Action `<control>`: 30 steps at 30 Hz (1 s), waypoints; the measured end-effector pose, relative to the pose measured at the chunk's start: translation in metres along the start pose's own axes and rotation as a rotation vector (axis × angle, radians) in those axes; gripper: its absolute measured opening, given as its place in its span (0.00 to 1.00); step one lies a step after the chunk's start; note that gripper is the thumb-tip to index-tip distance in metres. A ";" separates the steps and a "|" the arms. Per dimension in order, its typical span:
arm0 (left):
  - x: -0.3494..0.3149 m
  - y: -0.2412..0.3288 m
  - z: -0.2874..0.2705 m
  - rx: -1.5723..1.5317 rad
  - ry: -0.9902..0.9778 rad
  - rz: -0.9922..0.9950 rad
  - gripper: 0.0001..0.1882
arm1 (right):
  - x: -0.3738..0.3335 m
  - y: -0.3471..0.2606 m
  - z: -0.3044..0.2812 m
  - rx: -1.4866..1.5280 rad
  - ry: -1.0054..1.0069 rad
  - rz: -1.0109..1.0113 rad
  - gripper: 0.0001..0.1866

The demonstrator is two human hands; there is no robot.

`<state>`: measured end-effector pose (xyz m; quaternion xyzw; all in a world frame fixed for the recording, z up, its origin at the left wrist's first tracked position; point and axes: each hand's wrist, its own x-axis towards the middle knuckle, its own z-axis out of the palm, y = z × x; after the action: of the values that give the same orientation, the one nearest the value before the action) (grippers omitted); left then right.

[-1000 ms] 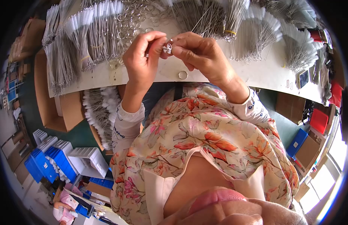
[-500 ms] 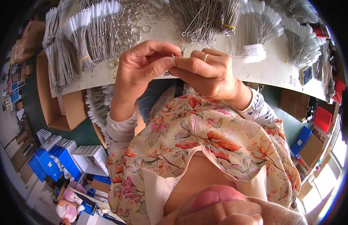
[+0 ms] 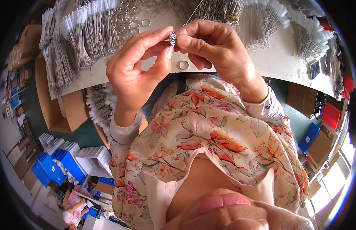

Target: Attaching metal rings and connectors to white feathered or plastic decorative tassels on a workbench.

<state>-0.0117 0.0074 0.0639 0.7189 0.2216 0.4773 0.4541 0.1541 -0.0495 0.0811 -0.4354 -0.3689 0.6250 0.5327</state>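
Note:
A small cluster of shiny metal rings [image 3: 173,38] stands between my two hands above the table's near edge. The fingertips and thumb of my left hand [image 3: 137,67] pinch it from the left. From the other side, the thumb and forefinger of my right hand [image 3: 220,50] close on it, the remaining fingers curled below. Just under the hands, a single metal ring [image 3: 183,64] lies on the white table [image 3: 270,63]. Many loose rings [image 3: 134,25] are scattered beyond my left hand.
Bundles of wire brushes [image 3: 76,34] with white bristles cover the table's left; more brushes [image 3: 262,25] spread at the right. A phone-like device [image 3: 314,69] lies at the right edge. Below left are a cardboard box [image 3: 66,119] and blue bins [image 3: 68,163]. Another person [image 3: 74,211] is at lower left.
Both hands have moved up and away from me. The cluster of rings now shows between the fingertips. The white-bristled brush that lay beside my right hand no longer shows there.

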 end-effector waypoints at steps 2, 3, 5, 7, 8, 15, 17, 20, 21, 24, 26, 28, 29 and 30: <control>0.002 0.000 -0.002 -0.023 -0.049 -0.064 0.17 | 0.001 0.002 -0.001 -0.018 0.014 0.028 0.11; 0.002 -0.001 -0.003 -0.023 -0.049 -0.067 0.17 | 0.002 0.003 -0.003 -0.016 0.013 0.031 0.11; 0.001 -0.002 -0.007 -0.006 -0.100 -0.086 0.17 | 0.005 0.005 -0.008 -0.121 -0.042 0.014 0.09; 0.006 -0.005 -0.015 0.040 -0.144 -0.056 0.17 | 0.007 0.006 -0.011 -0.210 -0.074 0.012 0.09; 0.008 -0.004 -0.017 0.084 -0.191 -0.022 0.17 | 0.007 0.007 -0.012 -0.300 -0.103 0.006 0.08; 0.007 -0.025 -0.019 0.189 -0.204 -0.253 0.14 | -0.014 0.035 -0.025 -0.714 0.101 -0.340 0.05; -0.012 -0.044 -0.008 0.603 -0.308 0.039 0.16 | -0.025 0.053 -0.038 -0.881 0.197 -0.407 0.03; -0.044 -0.075 0.004 0.714 -0.416 0.142 0.15 | -0.034 0.082 -0.040 -1.121 0.203 -0.499 0.07; -0.047 -0.082 0.000 0.774 -0.389 0.129 0.12 | -0.030 0.086 -0.034 -1.228 0.133 -0.579 0.08; -0.023 -0.097 -0.025 0.953 -0.276 0.205 0.10 | -0.006 0.109 -0.020 -1.319 0.027 -0.740 0.07; -0.005 -0.108 -0.048 1.053 -0.225 0.198 0.08 | 0.015 0.113 -0.012 -1.343 -0.064 -0.756 0.07; 0.012 -0.111 -0.066 0.952 -0.128 0.219 0.06 | 0.032 0.110 -0.003 -1.346 -0.120 -0.848 0.07; 0.021 -0.112 -0.073 0.876 -0.049 0.144 0.06 | 0.038 0.103 -0.001 -1.266 -0.106 -0.897 0.06; 0.032 -0.114 -0.081 0.795 0.027 0.072 0.05 | 0.047 0.091 -0.005 -1.272 -0.106 -0.908 0.06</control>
<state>-0.0560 0.1227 -0.0085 0.8395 0.3697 0.3795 0.1205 0.1252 -0.0176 -0.0118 -0.4330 -0.8231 0.0343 0.3659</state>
